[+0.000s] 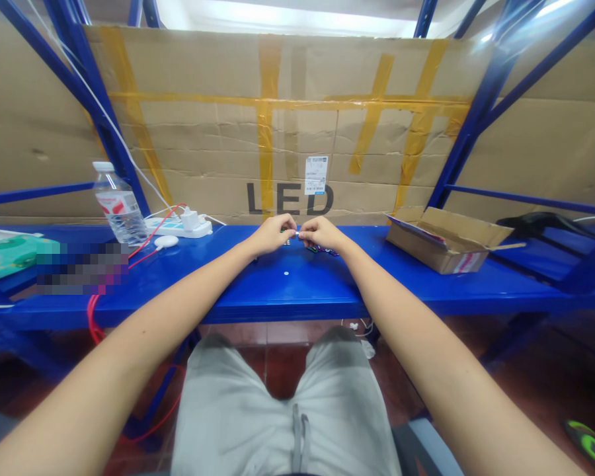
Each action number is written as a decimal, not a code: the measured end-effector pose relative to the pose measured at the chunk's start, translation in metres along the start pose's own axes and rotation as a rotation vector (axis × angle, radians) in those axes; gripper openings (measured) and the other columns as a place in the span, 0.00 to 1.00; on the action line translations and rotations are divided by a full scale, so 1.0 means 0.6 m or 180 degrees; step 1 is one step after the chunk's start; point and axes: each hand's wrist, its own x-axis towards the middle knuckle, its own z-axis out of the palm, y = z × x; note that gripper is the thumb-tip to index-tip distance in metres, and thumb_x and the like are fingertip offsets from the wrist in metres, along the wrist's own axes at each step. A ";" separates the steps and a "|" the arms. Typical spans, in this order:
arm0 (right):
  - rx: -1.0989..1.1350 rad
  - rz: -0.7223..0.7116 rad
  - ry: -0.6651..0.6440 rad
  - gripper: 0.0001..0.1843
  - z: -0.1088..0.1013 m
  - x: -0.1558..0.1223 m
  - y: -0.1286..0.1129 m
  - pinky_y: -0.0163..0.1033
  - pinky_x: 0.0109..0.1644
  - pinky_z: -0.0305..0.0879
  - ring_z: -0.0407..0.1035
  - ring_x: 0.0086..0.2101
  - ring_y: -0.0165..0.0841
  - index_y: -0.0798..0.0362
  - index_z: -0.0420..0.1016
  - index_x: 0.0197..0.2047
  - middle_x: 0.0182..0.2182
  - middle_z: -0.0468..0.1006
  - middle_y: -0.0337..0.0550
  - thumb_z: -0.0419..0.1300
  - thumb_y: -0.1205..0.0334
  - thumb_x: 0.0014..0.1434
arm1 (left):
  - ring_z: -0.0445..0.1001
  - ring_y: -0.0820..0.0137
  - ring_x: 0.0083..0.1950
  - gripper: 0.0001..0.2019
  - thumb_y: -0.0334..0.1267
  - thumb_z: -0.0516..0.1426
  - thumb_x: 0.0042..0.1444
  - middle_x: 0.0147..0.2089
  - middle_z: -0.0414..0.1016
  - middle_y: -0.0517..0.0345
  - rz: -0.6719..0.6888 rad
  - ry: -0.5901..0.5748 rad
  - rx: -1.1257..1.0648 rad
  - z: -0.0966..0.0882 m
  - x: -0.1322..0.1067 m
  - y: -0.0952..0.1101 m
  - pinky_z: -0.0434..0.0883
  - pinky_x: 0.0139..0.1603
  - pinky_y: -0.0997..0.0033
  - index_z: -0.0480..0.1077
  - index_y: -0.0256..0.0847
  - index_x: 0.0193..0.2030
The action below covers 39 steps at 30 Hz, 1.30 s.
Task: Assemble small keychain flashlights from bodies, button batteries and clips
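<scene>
Two bare hands are meeting at the middle of the glossy blue metal worktop, fingertips nearly touching. The left hand and the right hand are both pinching a small white part with thin multicoloured wires, which is trailing under the right hand just above the worktop; it is too small to tell more. A clear plastic water bottle with a red label is standing well to the left, near a white power strip. An open brown cardboard box is lying to the right. A taped cardboard sheet printed "LED" is standing behind.
</scene>
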 end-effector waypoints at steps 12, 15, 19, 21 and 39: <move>0.0211 -0.0016 0.0043 0.15 -0.002 -0.003 -0.012 0.35 0.26 0.60 0.65 0.20 0.29 0.55 0.72 0.22 0.18 0.74 0.40 0.64 0.54 0.53 | 0.76 0.67 0.42 0.08 0.35 0.59 0.55 0.42 0.79 0.54 0.0013 0.0108 -0.0122 0.005 -0.004 0.013 0.72 0.46 0.67 0.72 0.39 0.42; 0.0127 -0.0043 0.0064 0.14 -0.003 0.000 -0.006 0.34 0.26 0.60 0.65 0.20 0.28 0.55 0.73 0.22 0.18 0.74 0.40 0.63 0.55 0.53 | 0.76 0.63 0.44 0.08 0.35 0.54 0.61 0.41 0.79 0.51 -0.0067 0.0079 0.0346 0.008 0.003 0.004 0.72 0.49 0.62 0.73 0.38 0.42; -0.0047 -0.0100 0.0055 0.12 -0.001 0.000 -0.002 0.34 0.26 0.60 0.64 0.20 0.28 0.56 0.74 0.23 0.18 0.74 0.40 0.61 0.58 0.53 | 0.75 0.60 0.46 0.13 0.33 0.51 0.61 0.36 0.78 0.48 0.0088 -0.0203 0.0905 0.007 0.011 -0.004 0.69 0.53 0.60 0.73 0.39 0.28; -0.0127 -0.0119 0.0033 0.11 0.000 0.000 -0.002 0.34 0.26 0.60 0.64 0.19 0.28 0.56 0.74 0.23 0.18 0.75 0.39 0.60 0.59 0.53 | 0.76 0.61 0.42 0.12 0.34 0.53 0.61 0.33 0.78 0.50 0.0043 -0.0337 0.0889 0.003 0.010 -0.002 0.70 0.49 0.62 0.72 0.40 0.26; 0.0106 -0.0135 -0.0032 0.13 -0.004 -0.001 -0.013 0.34 0.26 0.57 0.62 0.19 0.27 0.55 0.70 0.21 0.15 0.71 0.38 0.63 0.58 0.51 | 0.69 0.70 0.32 0.06 0.36 0.58 0.57 0.28 0.72 0.61 0.0190 -0.0038 0.0190 0.001 -0.008 0.014 0.63 0.35 0.70 0.68 0.39 0.29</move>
